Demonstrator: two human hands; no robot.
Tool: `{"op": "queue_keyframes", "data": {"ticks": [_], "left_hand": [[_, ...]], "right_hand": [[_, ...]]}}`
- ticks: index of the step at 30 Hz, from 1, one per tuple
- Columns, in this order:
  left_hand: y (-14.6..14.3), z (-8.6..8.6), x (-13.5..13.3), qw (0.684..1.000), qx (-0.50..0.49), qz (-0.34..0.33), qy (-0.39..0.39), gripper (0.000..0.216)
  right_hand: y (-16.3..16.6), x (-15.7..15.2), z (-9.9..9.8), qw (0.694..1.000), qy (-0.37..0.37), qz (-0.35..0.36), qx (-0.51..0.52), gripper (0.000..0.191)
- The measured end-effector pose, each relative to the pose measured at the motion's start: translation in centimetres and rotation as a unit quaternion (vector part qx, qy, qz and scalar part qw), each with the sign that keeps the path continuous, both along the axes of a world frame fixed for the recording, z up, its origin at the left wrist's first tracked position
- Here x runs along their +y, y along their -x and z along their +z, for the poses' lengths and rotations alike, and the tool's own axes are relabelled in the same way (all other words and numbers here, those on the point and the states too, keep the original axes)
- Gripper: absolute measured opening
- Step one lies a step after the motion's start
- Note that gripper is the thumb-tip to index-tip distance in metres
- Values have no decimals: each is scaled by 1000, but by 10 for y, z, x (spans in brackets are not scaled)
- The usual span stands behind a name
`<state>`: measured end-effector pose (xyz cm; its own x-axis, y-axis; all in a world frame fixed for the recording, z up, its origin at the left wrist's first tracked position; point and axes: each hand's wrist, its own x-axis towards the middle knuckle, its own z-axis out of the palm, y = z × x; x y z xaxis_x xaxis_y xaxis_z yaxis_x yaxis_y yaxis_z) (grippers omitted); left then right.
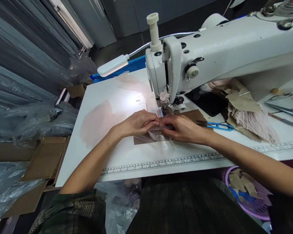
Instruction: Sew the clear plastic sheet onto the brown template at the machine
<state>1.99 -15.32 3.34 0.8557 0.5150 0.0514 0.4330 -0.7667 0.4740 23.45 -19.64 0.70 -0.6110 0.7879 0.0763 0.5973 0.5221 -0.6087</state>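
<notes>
A white sewing machine (210, 48) stands on a white table (107, 97), its needle area lit by a small lamp (112, 65). Just in front of the needle, my left hand (136, 123) and my right hand (183, 128) meet over a small sheer piece of fabric (158, 135). Both pinch it between fingertips and press it flat on a brown patch (141, 139) of the table. The fabric's far end sits at the presser foot (164, 110), partly hidden by my fingers.
Blue-handled snips (217, 125) lie right of my right hand. Beige and pink lace scraps (249, 113) pile beside the machine arm. A ruler strip (161, 162) runs along the table's front edge. A purple basket (249, 195) of scraps sits below right; plastic-wrapped bundles (26, 120) and cardboard at left.
</notes>
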Motion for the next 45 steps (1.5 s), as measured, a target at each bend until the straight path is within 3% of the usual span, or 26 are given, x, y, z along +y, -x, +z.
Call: {"op": "queue_keyframes", "data": {"ticks": [8,16,19,21,23,25,26,28,30,33,35,38,40,42,44,45], "left_hand": [[10,-5,5,985,-50,95,138,25],[17,-19,11,955,-135,171,200,26],[15,-16,14,958,-131,170,190,28],[9,-14,18,977,-80,142,139,26],[1,-13,25,994,-4,96,60,21],[-7,-14,34,996,65,56,-16,17],[-11,-15,39,994,91,47,-44,16],[-16,-19,49,989,115,52,-72,17],[-17,-22,61,989,108,69,-74,22],[-10,-28,77,987,70,102,-104,35],[-3,-29,81,977,46,125,-169,39],[7,-24,62,948,-1,123,-293,24],[11,-17,33,941,-37,63,-330,18],[13,-12,-1,953,-51,-58,-293,24],[13,-13,-29,954,-11,-147,-263,35],[13,-16,-38,946,17,-152,-285,28]], "right_hand": [[-2,4,-2,990,118,-17,69,25],[2,2,0,979,161,-47,115,10],[9,-9,-6,935,305,-18,179,5],[14,-17,-9,906,383,-20,177,12],[16,-24,-9,941,318,-67,90,30],[15,-28,-6,980,147,-121,-49,44],[14,-29,-6,984,58,-128,-107,47],[11,-30,-7,980,-79,-89,-160,42],[8,-29,-14,977,-154,-29,-142,35],[5,-27,-29,979,-170,-19,-107,39],[3,-27,-38,983,-159,-31,-88,41],[2,-27,-43,985,-155,-28,-67,40],[1,-26,-42,987,-150,-24,-58,40],[0,-26,-41,989,-136,-25,-47,43],[-2,-24,-40,992,-120,-31,-31,48],[-3,-23,-40,993,-113,-31,-21,51]]}}
